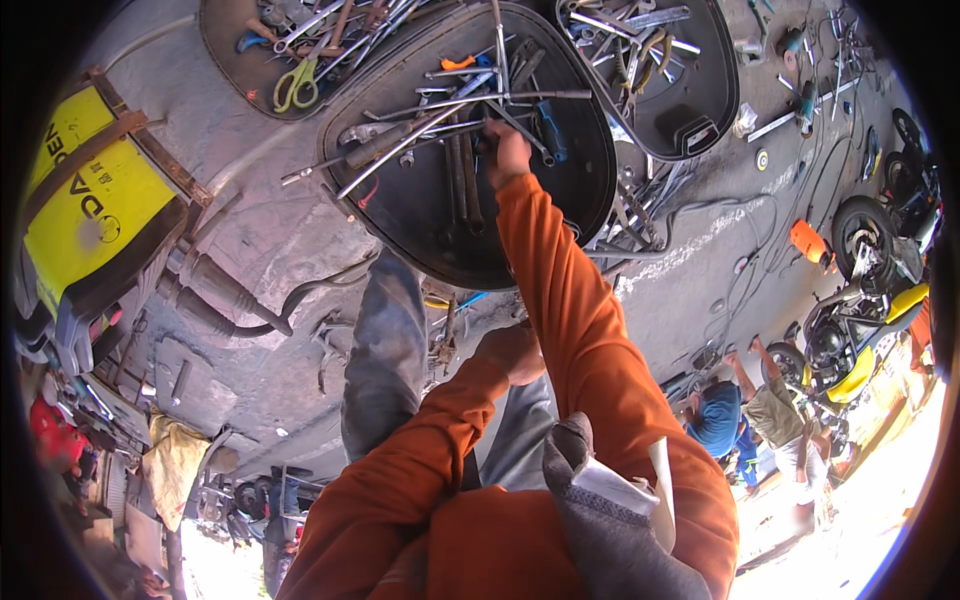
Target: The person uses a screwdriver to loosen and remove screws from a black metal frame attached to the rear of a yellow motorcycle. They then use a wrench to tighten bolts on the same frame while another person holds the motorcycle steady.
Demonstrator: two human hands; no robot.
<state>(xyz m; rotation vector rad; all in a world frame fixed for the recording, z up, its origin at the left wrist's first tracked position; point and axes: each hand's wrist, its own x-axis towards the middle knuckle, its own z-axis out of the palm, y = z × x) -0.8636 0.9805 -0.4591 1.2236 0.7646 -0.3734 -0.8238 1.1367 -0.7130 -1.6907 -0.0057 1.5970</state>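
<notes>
1. The right hand [507, 150] reaches out at the end of an orange sleeve into a dark oval tray [570, 215]. Its fingers are curled down among the metal tools; whether they actually clasp one cannot be told.
2. Just under and beside that hand lie long steel wrenches and rods [455, 105], slim, grey and shiny. Most have their long axes running left to right across the tray, fanning out from the hand toward the tray's left rim.
3. Two darker, dull bars [463, 185] lie just left of the hand, their long axes pointing along the sleeve.
4. A blue-handled tool [551, 130] lies just right of the hand, tilted steeply.
5. The left hand [512, 352] rests loosely closed on the person's knee, on faded grey-blue trousers, holding nothing visible.
6. Two more dark trays of tools sit beyond, one with yellow-green-handled scissors [296, 84].
7. The ground is rough grey concrete; a yellow and black case [85, 205] stands at the left.
</notes>
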